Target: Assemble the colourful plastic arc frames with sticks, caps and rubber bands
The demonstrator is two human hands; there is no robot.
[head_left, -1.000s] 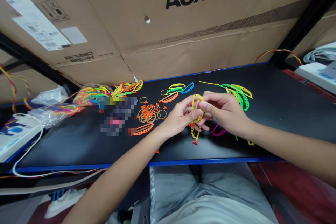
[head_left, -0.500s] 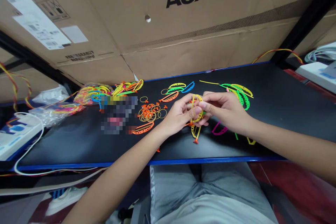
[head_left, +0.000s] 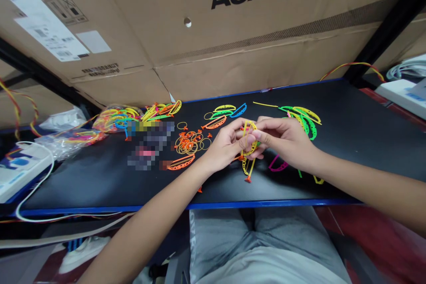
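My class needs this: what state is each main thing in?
Yellow curved plastic bow: gripped, roughly upright
Left hand: fingers closed on bow
Right hand: fingers closed on bow
Round tan bands: slack, heaped
Small orange plastic cups: loose, heaped
Magenta curved plastic bow: lying down
Clear plastic bag: holding pieces
Brown cardboard box: upright

And here's the black tabletop (head_left: 100,184), blue-edged, carrying rubber bands (head_left: 188,147), orange suction-cup pieces (head_left: 209,135), an orange bow (head_left: 182,163), a blue bow (head_left: 239,110), and a clear bag (head_left: 60,147) over left
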